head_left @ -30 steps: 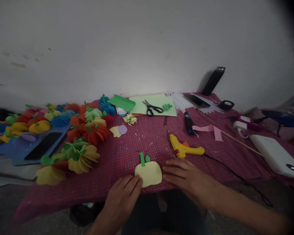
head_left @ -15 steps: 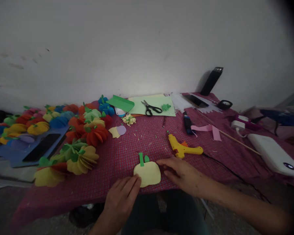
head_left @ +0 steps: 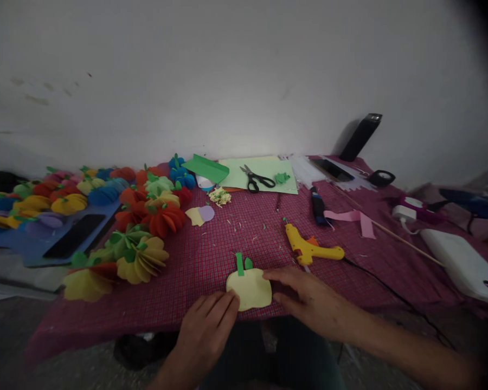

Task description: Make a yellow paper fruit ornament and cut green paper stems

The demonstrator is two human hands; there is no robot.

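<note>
I log the cream paper cutout [head_left: 252, 293] flat near the desk's [head_left: 162, 310] front edge. Left hand [head_left: 206, 327] on its left edge, grip: cannot tell. Right hand [head_left: 309, 300] released, fingers parted, at its upper-right edge. White device's [head_left: 457, 260] display unreadable.

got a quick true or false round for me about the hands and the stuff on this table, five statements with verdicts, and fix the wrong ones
1. The left hand touches the pale yellow paper shape. True.
2. The scissors are in the left hand. False: they lie on the pale green sheet.
3. A green strip sticks up past the paper shape's top edge. True.
4. The right hand holds the glue gun. False: the glue gun lies on the checked cloth, and the hand is at the paper shape's right edge.
5. The glue gun's body is yellow. True.
</note>
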